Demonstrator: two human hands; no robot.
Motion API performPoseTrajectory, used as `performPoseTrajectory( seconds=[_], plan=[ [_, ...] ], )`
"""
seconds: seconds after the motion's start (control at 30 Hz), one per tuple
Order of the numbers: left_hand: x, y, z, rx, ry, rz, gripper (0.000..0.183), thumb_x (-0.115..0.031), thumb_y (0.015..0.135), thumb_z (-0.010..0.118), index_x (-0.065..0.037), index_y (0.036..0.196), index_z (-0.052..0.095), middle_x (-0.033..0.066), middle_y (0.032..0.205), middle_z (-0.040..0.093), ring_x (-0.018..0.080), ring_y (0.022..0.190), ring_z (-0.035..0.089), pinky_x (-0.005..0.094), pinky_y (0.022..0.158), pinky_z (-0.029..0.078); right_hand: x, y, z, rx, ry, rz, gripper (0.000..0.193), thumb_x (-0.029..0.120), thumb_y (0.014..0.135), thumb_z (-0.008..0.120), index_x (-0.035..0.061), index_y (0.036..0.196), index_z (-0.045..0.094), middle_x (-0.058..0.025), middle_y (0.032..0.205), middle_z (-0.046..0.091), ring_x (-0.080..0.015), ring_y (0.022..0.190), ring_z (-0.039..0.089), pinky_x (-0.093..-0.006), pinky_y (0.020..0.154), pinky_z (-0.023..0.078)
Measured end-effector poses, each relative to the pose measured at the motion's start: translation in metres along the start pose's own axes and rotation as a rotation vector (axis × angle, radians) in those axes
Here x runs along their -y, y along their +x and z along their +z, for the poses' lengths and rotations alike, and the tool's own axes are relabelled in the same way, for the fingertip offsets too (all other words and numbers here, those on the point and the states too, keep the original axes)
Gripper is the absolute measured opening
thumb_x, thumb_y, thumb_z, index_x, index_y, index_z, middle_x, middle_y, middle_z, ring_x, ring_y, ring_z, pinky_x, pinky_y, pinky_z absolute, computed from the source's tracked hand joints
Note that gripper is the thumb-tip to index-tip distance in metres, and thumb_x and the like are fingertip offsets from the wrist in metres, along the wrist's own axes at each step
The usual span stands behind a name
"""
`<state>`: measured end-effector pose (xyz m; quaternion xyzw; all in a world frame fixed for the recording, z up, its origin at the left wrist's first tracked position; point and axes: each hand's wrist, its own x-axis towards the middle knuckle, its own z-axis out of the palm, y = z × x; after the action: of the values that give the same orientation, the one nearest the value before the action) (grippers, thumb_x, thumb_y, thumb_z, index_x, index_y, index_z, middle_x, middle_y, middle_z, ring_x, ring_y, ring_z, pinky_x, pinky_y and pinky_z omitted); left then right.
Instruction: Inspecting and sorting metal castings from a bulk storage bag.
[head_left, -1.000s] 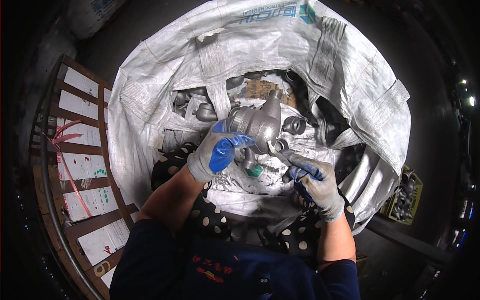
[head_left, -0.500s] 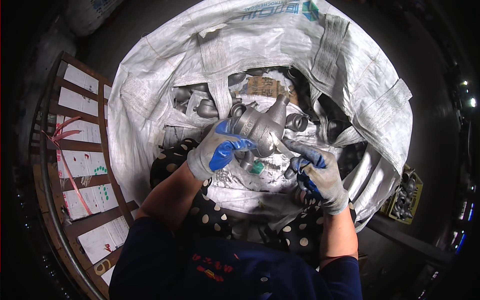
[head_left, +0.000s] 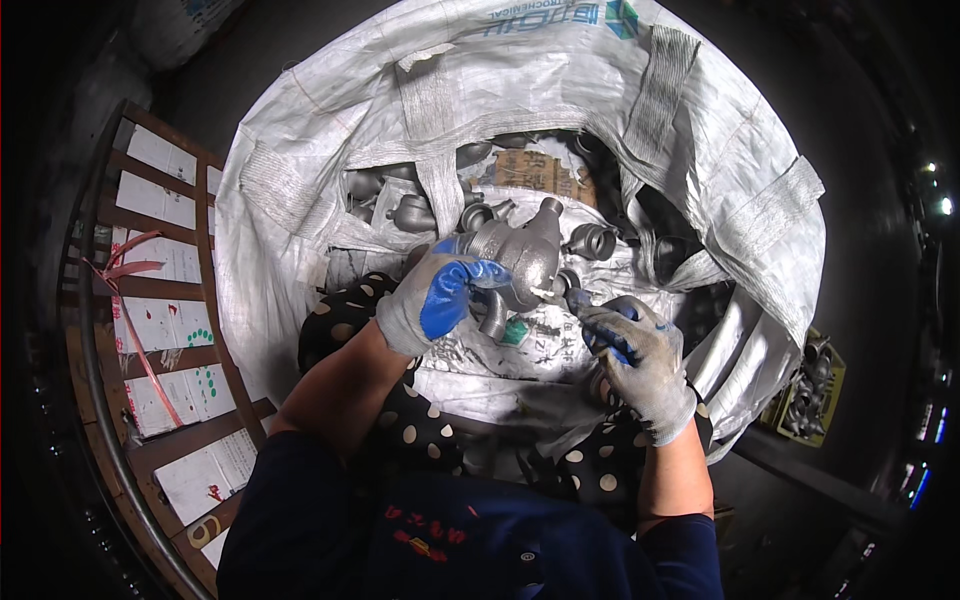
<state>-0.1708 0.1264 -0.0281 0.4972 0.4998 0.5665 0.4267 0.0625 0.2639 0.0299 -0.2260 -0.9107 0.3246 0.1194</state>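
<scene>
My left hand (head_left: 437, 298), in a white glove with a blue coated palm, grips a grey metal casting (head_left: 530, 255) by its left side. The casting has a rounded body and a narrow neck pointing up and away from me. My right hand (head_left: 635, 350), gloved alike, is closed at the casting's lower right. It holds a slim tool with a thin pale blade (head_left: 545, 294), whose tip is at the casting's surface. The fingers hide the tool's handle. Just below the casting lies a short pipe-like metal part (head_left: 494, 316).
A large white woven bag (head_left: 300, 150) with its mouth folded out surrounds the work spot. Several more grey castings (head_left: 412, 214) lie inside, with a brown cardboard piece (head_left: 545, 174). A slatted rack (head_left: 165, 210) stands at left; a yellow crate (head_left: 830, 385) of metal parts is at right.
The casting has turned slightly, its neck swinging left and more upright. My right hand has shifted down a little and its forefinger has curled in; less of the blade shows.
</scene>
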Motion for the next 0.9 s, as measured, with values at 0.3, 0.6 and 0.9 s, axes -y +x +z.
performPoseTrajectory(
  seconds=[0.3,0.6,0.9],
  plan=[
    [0.012,-0.005,0.006,-0.11,-0.022,0.114,0.019,-0.009,0.081,0.067,-0.002,0.097,0.063,0.0103,0.096,0.065,0.0192,0.092,0.062,0.0317,0.082,0.049,-0.004,0.003,0.006,-0.123,0.045,-0.062,0.034,0.002,0.067,0.061,0.0131,0.099,0.068,-0.0119,0.088,0.061,-0.0313,0.075,0.061,-0.0395,0.066,0.05],
    [-0.032,0.007,0.015,-0.116,-0.643,-0.348,0.021,-0.005,0.087,0.054,0.01,0.1,0.061,0.015,0.086,0.065,0.0105,0.048,0.06,0.0174,0.041,0.047,-0.012,0.0,0.008,-0.063,0.123,-0.03,0.035,0.004,0.065,0.064,0.0147,0.098,0.068,-0.0119,0.094,0.061,-0.0328,0.08,0.062,-0.0397,0.069,0.051],
    [-0.012,0.005,0.016,-0.141,-0.501,-0.27,0.023,-0.004,0.082,0.055,0.006,0.103,0.058,0.0134,0.075,0.064,0.0208,0.049,0.06,0.0297,0.044,0.048,-0.009,-0.001,0.008,-0.066,-0.099,-0.084,0.044,0.004,0.065,0.065,0.0181,0.106,0.065,-0.0128,0.102,0.059,-0.0327,0.086,0.061,-0.0402,0.071,0.05]
  ],
)
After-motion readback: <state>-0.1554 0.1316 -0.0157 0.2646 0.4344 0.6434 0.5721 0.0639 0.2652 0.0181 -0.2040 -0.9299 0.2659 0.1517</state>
